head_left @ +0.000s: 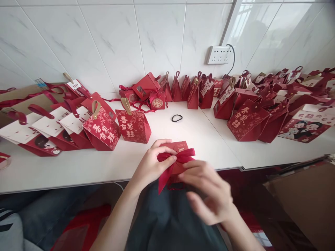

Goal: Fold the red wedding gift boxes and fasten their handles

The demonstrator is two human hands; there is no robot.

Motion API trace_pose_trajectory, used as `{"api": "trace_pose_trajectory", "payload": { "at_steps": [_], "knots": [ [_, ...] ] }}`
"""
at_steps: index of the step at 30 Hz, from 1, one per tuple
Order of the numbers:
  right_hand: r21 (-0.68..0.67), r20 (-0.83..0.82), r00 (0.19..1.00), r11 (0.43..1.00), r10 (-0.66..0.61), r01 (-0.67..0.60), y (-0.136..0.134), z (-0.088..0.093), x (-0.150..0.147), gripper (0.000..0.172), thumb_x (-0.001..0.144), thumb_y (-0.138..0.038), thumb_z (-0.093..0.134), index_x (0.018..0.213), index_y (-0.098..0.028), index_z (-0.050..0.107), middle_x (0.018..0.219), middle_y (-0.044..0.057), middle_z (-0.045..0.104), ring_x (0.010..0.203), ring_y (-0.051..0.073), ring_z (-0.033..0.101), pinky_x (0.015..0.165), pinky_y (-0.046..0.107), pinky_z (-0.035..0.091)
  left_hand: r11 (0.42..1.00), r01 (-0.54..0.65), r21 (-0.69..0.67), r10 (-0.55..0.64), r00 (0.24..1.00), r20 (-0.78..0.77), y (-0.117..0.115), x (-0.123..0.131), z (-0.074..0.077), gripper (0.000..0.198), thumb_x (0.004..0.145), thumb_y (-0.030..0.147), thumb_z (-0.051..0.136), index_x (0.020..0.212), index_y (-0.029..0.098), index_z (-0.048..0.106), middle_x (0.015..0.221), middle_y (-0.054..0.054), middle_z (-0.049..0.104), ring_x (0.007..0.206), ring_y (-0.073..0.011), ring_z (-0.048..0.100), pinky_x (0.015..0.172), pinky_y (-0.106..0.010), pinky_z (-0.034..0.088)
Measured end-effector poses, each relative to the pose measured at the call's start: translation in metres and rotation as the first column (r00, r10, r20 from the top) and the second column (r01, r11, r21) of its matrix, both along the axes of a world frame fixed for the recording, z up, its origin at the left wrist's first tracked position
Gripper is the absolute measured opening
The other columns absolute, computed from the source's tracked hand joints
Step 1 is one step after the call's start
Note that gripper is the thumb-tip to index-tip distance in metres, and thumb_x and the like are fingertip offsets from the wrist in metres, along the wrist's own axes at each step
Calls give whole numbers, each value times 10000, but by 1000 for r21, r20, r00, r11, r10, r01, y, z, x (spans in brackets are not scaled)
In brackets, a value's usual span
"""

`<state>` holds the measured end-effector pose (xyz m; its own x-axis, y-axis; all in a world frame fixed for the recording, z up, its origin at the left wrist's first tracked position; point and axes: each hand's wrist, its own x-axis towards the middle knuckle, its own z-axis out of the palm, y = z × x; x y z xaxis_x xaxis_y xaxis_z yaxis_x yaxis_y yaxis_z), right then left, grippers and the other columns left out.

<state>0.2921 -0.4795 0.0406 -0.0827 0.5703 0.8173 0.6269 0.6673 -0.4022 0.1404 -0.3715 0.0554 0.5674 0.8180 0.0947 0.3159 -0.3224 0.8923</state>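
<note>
A small red gift box (180, 145) with gold characters stands over the table's front edge, near my lap. Across its front lies a dark red satin ribbon (164, 177) tied in a bow, one tail hanging down. My left hand (154, 160) pinches the bow's left part between thumb and fingers, the other fingers resting against the box. My right hand (209, 190), slightly blurred, is at the box's right side with thumb and fingers apart and nothing visible in them. Whether its fingertips touch the box, I cannot tell.
A black hair tie (177, 118) lies on the white table (167, 129). Red gift boxes with strap handles stand left (133, 126), along the tiled wall (176, 89) and right (247, 120). A cardboard box (303, 195) is at right. Another person's leg (49, 212) shows at left.
</note>
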Motion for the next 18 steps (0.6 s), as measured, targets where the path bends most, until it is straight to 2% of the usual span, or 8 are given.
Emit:
{"api": "trace_pose_trajectory", "payload": {
  "at_steps": [1,3,5,7,8,11,14,18],
  "knots": [
    [-67,-88,988,990,-128,123,-2,1,7,175,906,-239,484,1008,-169,609,864,86,663,861,219,639,728,355,534,1000,-4,-11,4,1000,-5,1,1,0,128,793,340,626,807,241,706,1338,-34,526,1255,-280,501,1080,-412,377],
    [-338,-161,911,888,-380,311,-4,2,19,212,933,-329,445,961,-191,603,856,72,654,786,202,624,663,317,500,1000,-15,-28,14,1000,-15,2,2,1,120,787,344,629,789,251,704,1336,-19,524,1254,-277,501,1079,-417,375],
    [-624,-133,887,733,-443,272,-5,3,26,282,936,-416,443,852,-196,597,771,38,633,688,169,583,597,271,451,999,-20,-38,20,1000,-16,2,3,2,120,784,347,629,784,253,703,1329,-12,527,1244,-272,508,1079,-415,376],
    [-779,-175,914,619,-365,98,-5,3,27,359,920,-481,448,729,-192,548,657,2,562,605,136,507,543,241,395,999,-20,-37,19,1000,-16,1,3,2,122,781,345,630,789,250,705,1322,-13,531,1245,-267,506,1082,-407,374],
    [-806,-223,915,592,-337,22,-5,3,25,382,910,-497,452,689,-191,513,619,-13,517,579,123,464,526,231,370,999,-17,-34,17,1000,-18,1,3,2,122,781,343,629,790,249,706,1318,-13,532,1250,-263,502,1086,-401,372],
    [-805,-336,891,584,-305,-103,-8,4,17,392,878,-499,483,639,-191,447,579,-39,420,543,97,368,502,217,316,999,-20,-30,19,1000,-21,0,2,2,118,782,341,627,790,255,708,1304,-4,538,1254,-249,498,1088,-386,370],
    [-819,-347,889,558,-298,-133,-11,5,12,367,846,-450,525,606,-191,426,563,-45,400,531,88,334,488,214,285,998,-39,-45,38,999,-23,0,3,0,120,781,354,629,787,266,710,1294,2,541,1239,-244,511,1072,-382,388],
    [-858,-321,908,489,-270,-158,-15,7,12,328,812,-393,544,590,-191,413,550,-50,398,517,82,310,476,213,259,998,-44,-49,42,999,-32,1,4,0,109,765,349,643,767,267,716,1281,0,546,1221,-247,524,1050,-381,409]
  ]
}}
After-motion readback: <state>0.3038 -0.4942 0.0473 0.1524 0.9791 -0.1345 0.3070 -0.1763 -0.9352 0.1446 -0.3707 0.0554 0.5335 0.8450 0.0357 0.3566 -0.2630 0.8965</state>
